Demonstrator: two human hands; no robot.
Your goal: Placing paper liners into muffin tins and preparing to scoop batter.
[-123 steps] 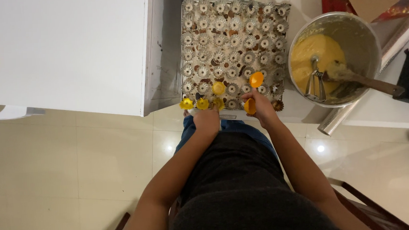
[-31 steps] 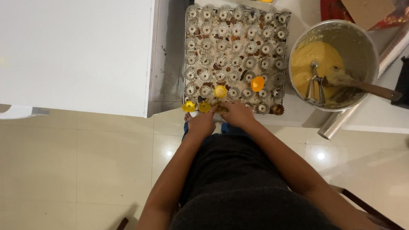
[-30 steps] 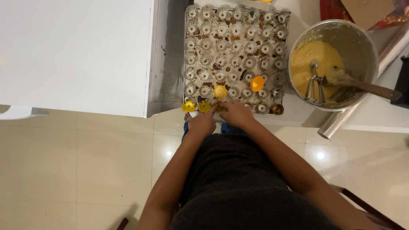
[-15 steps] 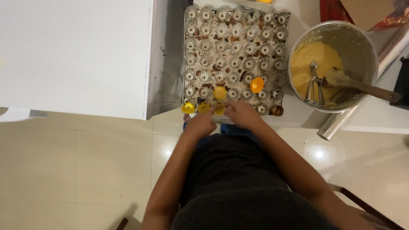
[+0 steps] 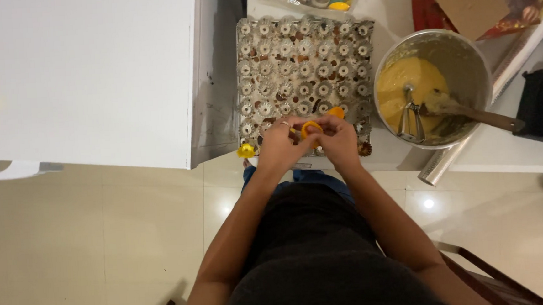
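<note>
A metal baking tray [image 5: 242,79] holding many small fluted silver moulds lies in front of me. Both my hands meet over its near edge. My left hand [image 5: 282,144] and my right hand [image 5: 338,138] together pinch an orange paper cup [image 5: 311,129] between their fingertips. Another orange cup [image 5: 337,112] sits in a mould just beyond my right hand. A yellow cup [image 5: 246,151] rests at the tray's near left corner.
A steel bowl [image 5: 460,53] of yellow batter stands right of the tray, with a scoop [image 5: 407,116] and a wooden-handled spatula [image 5: 470,112] in it. A large white surface [image 5: 84,76] lies to the left. A foil roll [image 5: 443,166] and a brown card [image 5: 473,2] lie to the right.
My hands have come together over the tray's near edge and picked up an orange cup. Earlier they were apart, each at the row of cups along that edge.
</note>
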